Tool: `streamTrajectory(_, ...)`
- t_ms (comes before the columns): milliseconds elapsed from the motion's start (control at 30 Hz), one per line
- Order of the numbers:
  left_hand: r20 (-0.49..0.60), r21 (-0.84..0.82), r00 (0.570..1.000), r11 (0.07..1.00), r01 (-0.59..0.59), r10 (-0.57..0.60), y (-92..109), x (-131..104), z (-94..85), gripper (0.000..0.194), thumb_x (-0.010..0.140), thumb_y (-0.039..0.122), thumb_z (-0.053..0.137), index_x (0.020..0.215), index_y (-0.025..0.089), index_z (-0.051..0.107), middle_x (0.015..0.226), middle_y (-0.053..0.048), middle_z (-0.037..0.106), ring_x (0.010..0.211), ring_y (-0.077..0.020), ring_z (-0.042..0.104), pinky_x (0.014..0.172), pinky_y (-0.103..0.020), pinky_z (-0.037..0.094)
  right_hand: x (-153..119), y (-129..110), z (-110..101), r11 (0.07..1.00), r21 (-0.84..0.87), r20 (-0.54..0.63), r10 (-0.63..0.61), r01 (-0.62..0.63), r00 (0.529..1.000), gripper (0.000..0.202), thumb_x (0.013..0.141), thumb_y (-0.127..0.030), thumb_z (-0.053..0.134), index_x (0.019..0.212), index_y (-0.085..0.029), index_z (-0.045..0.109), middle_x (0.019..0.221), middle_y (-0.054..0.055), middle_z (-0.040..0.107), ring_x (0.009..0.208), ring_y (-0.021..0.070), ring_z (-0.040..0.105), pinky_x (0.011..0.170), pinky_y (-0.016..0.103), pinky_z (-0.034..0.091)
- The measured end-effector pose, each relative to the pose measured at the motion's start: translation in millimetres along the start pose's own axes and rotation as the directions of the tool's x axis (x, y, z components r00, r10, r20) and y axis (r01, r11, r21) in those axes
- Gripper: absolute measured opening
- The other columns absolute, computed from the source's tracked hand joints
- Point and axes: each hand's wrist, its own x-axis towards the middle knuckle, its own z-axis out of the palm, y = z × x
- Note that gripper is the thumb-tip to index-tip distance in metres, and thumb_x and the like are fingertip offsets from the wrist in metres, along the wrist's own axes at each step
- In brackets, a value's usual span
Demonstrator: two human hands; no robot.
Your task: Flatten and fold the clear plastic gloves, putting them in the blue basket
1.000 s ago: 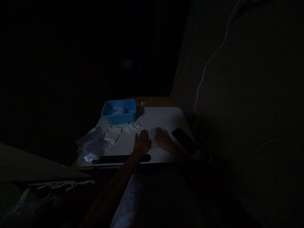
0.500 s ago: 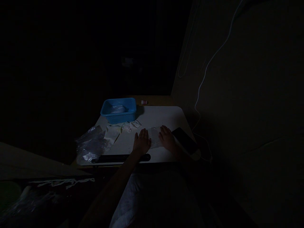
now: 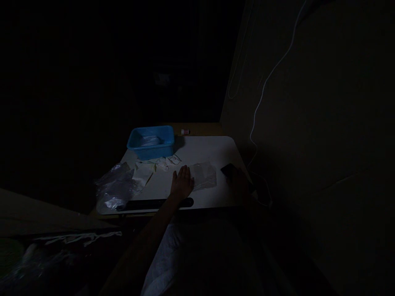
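Note:
My left hand (image 3: 182, 183) lies flat with its fingers stretched out, at the left edge of a clear plastic bag (image 3: 205, 176). The bag is spread flat on the white table (image 3: 203, 148). To the right, my right hand (image 3: 240, 183) is over a dark flat rectangular device (image 3: 227, 169), perhaps a phone, and covers most of it. Its fingers are lost in the shadow, so I cannot tell whether they grip it.
A blue plastic basin (image 3: 151, 144) with something pale inside stands at the back left. Crumpled wrappers (image 3: 166, 162) and a heap of clear plastic (image 3: 115, 185) lie in front. A small cup-like item (image 3: 184, 132) is behind the table. A white cable (image 3: 262, 90) hangs along the wall.
My right hand has left the plastic bag and moved right onto the dark device. My left hand stays at the bag's left edge. The view has shifted slightly.

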Motion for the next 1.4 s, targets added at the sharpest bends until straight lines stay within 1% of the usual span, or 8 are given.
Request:
streamTrajectory(300, 0.015, -0.006, 1.000, 1.000, 0.001, -0.001, 0.5, -1.1, -4.3, 0.057, 0.089, 0.035, 0.016, 0.136, 0.005, 0.027, 0.144, -0.014, 0.026, 0.133, -0.0238, 0.022, 0.105, -0.047, 0.020, 12.4, -1.1, 8.0, 0.995, 0.102, -0.042, -0.012, 0.016, 0.999, 0.074, 0.083, -0.046, 0.039, 0.135, 0.002, 0.019, 0.131, 0.029, 0.038, 0.120, 0.0356, 0.037, 0.096, 0.047, 0.031)
streamTrajectory(500, 0.002, -0.016, 1.000, 1.000, -0.004, 0.004, 1.1, -1.6, -5.5, 0.056, 0.089, 0.034, 0.018, 0.136, 0.005, 0.028, 0.143, -0.015, 0.026, 0.132, -0.0245, 0.023, 0.104, -0.048, 0.021, 18.0, -12.0, 4.1, 0.996, 0.086, -0.061, 0.025, -0.020, 0.998, 0.069, 0.082, -0.044, 0.043, 0.130, 0.003, 0.029, 0.131, 0.030, 0.037, 0.120, 0.0368, 0.037, 0.096, 0.048, 0.031)
streamTrajectory(633, 0.001, -0.012, 1.000, 1.000, -0.005, 0.005, 1.1, -1.5, -4.8, 0.056, 0.089, 0.034, 0.018, 0.136, 0.006, 0.028, 0.143, -0.014, 0.026, 0.132, -0.0243, 0.023, 0.104, -0.048, 0.020, 7.3, -34.8, -4.1, 0.985, 0.110, -0.117, -0.122, 0.135, 0.986, 0.053, 0.083, -0.032, 0.041, 0.127, -0.003, 0.038, 0.132, 0.024, 0.040, 0.123, 0.0325, 0.034, 0.099, 0.048, 0.028)
streamTrajectory(900, 0.000, -0.019, 1.000, 1.000, -0.005, 0.005, 1.2, -1.0, -4.1, 0.056, 0.089, 0.034, 0.017, 0.136, 0.004, 0.028, 0.143, -0.014, 0.026, 0.133, -0.0245, 0.022, 0.105, -0.049, 0.020, -12.1, -79.6, -23.8, 0.905, 0.188, -0.065, -0.376, 0.381, 0.924, 0.038, 0.083, -0.023, 0.039, 0.115, -0.010, 0.053, 0.123, 0.013, 0.051, 0.120, 0.0247, 0.037, 0.102, 0.040, 0.027)
streamTrajectory(967, 0.000, -0.018, 1.000, 1.000, -0.007, 0.007, 1.3, -1.0, -3.9, 0.057, 0.089, 0.034, 0.017, 0.136, 0.004, 0.028, 0.143, -0.015, 0.026, 0.132, -0.0248, 0.023, 0.104, -0.049, 0.021, -13.1, -80.4, -28.1, 0.918, 0.176, -0.059, -0.350, 0.354, 0.935, 0.036, 0.082, -0.022, 0.041, 0.114, -0.012, 0.054, 0.123, 0.012, 0.051, 0.120, 0.0247, 0.037, 0.102, 0.041, 0.026)
streamTrajectory(1100, 0.000, -0.022, 1.000, 1.000, -0.001, 0.001, 1.4, -1.2, -3.6, 0.056, 0.089, 0.034, 0.017, 0.136, 0.005, 0.028, 0.143, -0.014, 0.026, 0.132, -0.0244, 0.023, 0.105, -0.049, 0.021, -18.1, -71.9, -29.7, 0.990, 0.036, -0.063, -0.136, 0.138, 0.989, 0.041, 0.081, -0.027, 0.044, 0.120, -0.014, 0.049, 0.132, 0.016, 0.042, 0.126, 0.0321, 0.028, 0.099, 0.054, 0.021)
streamTrajectory(1200, 0.001, -0.019, 1.000, 1.000, -0.003, 0.003, 1.3, -1.4, -3.8, 0.056, 0.089, 0.034, 0.017, 0.136, 0.006, 0.028, 0.143, -0.015, 0.026, 0.132, -0.0244, 0.023, 0.105, -0.049, 0.020, -19.9, -63.9, -25.7, 0.999, -0.022, -0.077, -0.044, 0.042, 0.996, 0.045, 0.083, -0.032, 0.043, 0.123, -0.014, 0.046, 0.135, 0.019, 0.037, 0.127, 0.0347, 0.025, 0.097, 0.056, 0.021)
streamTrajectory(1400, 0.029, -0.019, 1.000, 1.000, 0.004, -0.003, 1.5, -0.9, -6.5, 0.056, 0.088, 0.034, 0.018, 0.136, 0.006, 0.026, 0.144, -0.014, 0.025, 0.133, -0.0242, 0.022, 0.105, -0.048, 0.020, -4.4, -63.4, -22.1, 0.990, 0.029, -0.024, -0.137, 0.138, 0.990, 0.041, 0.084, -0.028, 0.040, 0.121, -0.011, 0.047, 0.132, 0.021, 0.039, 0.125, 0.0304, 0.029, 0.095, 0.047, 0.029)
